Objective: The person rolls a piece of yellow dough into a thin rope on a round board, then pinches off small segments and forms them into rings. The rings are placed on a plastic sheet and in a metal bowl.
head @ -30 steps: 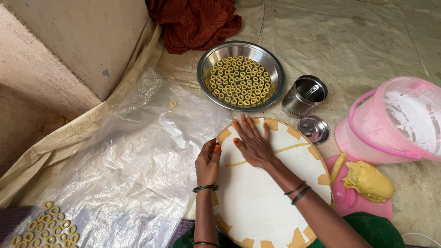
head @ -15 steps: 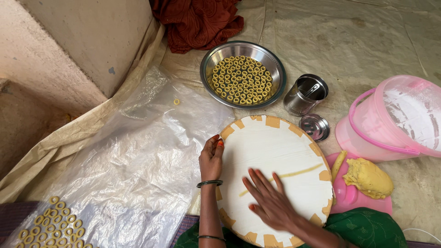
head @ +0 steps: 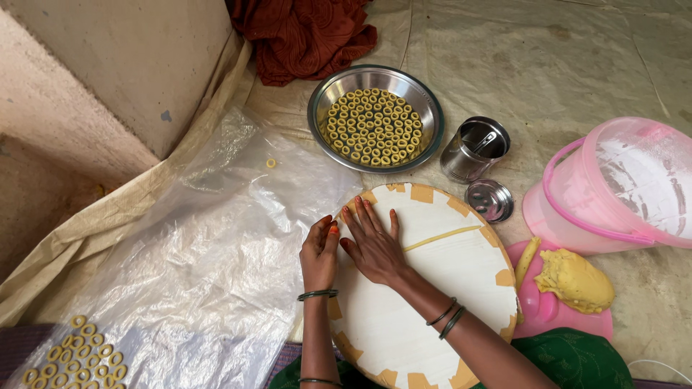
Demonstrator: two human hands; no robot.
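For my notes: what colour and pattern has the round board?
White, with orange-tan patches around the rim of the round board; seen in the head view.

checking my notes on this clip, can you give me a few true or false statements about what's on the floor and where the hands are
1. The right hand lies flat on the round white board. True.
2. The steel bowl is empty. False: it is full of small yellow dough rings.
3. A thin yellow dough strand lies on the board. True.
4. The left hand holds the small steel cup. False: it rests at the board's left edge, and the cup stands apart beside the bowl.
5. The lump of yellow dough sits inside the pink bucket. False: it lies on a pink lid below the bucket.
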